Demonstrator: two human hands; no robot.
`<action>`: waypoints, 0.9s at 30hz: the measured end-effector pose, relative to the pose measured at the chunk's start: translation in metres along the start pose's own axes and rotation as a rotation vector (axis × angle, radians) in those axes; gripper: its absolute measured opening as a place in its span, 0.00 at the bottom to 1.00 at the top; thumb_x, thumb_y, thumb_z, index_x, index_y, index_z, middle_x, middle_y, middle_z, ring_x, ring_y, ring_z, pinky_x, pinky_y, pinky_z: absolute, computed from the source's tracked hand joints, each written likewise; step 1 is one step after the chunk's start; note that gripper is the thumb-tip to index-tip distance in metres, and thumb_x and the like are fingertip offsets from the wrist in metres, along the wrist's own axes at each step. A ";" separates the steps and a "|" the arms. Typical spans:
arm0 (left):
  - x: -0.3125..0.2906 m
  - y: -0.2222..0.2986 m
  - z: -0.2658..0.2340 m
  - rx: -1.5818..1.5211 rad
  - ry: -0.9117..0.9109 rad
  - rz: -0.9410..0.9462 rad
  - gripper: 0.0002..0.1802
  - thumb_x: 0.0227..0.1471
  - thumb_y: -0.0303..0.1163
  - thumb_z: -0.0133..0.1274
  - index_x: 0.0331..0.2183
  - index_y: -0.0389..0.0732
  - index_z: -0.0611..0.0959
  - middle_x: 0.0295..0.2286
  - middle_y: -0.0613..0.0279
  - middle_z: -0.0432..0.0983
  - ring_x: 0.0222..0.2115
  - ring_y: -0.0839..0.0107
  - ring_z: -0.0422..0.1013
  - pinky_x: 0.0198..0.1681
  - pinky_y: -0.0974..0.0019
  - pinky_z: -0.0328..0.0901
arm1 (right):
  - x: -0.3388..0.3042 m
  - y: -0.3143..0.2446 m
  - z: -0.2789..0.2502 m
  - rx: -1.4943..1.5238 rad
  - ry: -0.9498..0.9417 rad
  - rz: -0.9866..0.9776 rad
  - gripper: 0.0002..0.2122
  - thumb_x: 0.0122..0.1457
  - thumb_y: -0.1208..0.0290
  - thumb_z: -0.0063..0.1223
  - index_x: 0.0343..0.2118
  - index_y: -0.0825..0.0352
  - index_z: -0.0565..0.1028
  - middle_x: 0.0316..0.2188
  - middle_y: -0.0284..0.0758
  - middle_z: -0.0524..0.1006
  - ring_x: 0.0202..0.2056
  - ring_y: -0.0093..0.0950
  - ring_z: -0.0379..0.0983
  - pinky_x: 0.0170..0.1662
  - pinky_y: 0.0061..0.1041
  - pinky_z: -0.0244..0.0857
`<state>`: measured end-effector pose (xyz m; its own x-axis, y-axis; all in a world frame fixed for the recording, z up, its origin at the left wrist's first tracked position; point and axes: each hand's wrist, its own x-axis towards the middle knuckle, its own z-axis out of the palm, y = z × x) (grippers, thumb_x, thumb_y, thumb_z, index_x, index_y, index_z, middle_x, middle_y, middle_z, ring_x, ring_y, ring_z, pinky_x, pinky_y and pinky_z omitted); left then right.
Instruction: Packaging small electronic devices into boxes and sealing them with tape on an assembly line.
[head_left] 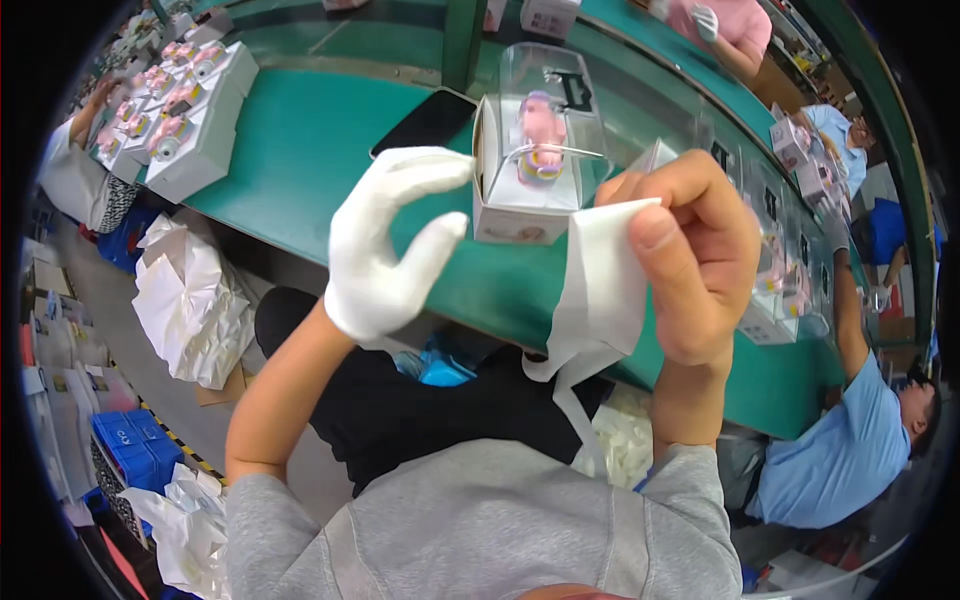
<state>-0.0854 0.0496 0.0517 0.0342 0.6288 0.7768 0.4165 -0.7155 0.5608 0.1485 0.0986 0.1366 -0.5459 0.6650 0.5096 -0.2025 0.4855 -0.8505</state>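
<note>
Right grip [700, 265] pinches white sheet [605, 275] at green bench [290, 150]; gloved left grip [378, 255], parted wide, beside boxed pink toy [542, 125] under clear cover [535, 68].

We see a white box [520, 225] bearing a pink toy [541, 122] under a clear cover [590, 100]; near it, we note a creased white sheet [603, 275] hanging downward.

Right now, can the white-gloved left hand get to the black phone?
Probably yes: the gloved left hand is open and seems empty, and the black smartphone lies just beyond it on the green table, nothing visible in between.
</note>
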 end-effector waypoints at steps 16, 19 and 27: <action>-0.041 0.077 0.053 -0.560 0.087 -0.369 0.10 0.48 0.15 0.61 0.36 0.32 0.82 0.32 0.55 0.80 0.32 0.71 0.74 0.36 0.71 0.67 | -0.083 0.026 0.036 -0.233 0.151 -0.156 0.07 0.63 0.74 0.58 0.33 0.71 0.72 0.23 0.34 0.75 0.23 0.23 0.66 0.33 0.30 0.58; -0.043 0.085 0.059 -0.560 0.093 -0.391 0.10 0.48 0.15 0.61 0.35 0.33 0.83 0.33 0.56 0.80 0.32 0.72 0.74 0.36 0.71 0.67 | -0.090 0.031 0.040 -0.253 0.218 -0.200 0.09 0.63 0.72 0.58 0.31 0.70 0.71 0.22 0.34 0.74 0.23 0.23 0.66 0.31 0.30 0.56; -0.055 0.098 0.076 -0.617 0.161 -0.522 0.11 0.47 0.14 0.62 0.35 0.33 0.84 0.33 0.57 0.80 0.33 0.72 0.73 0.37 0.70 0.66 | -0.089 0.059 0.045 -0.235 0.373 -0.442 0.13 0.57 0.72 0.68 0.23 0.68 0.72 0.13 0.31 0.70 0.14 0.22 0.61 0.23 0.25 0.57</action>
<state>0.0224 -0.0319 0.0420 -0.1755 0.9091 0.3779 -0.2333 -0.4113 0.8811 0.1486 0.0424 0.0349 -0.1219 0.5059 0.8539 -0.1369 0.8436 -0.5193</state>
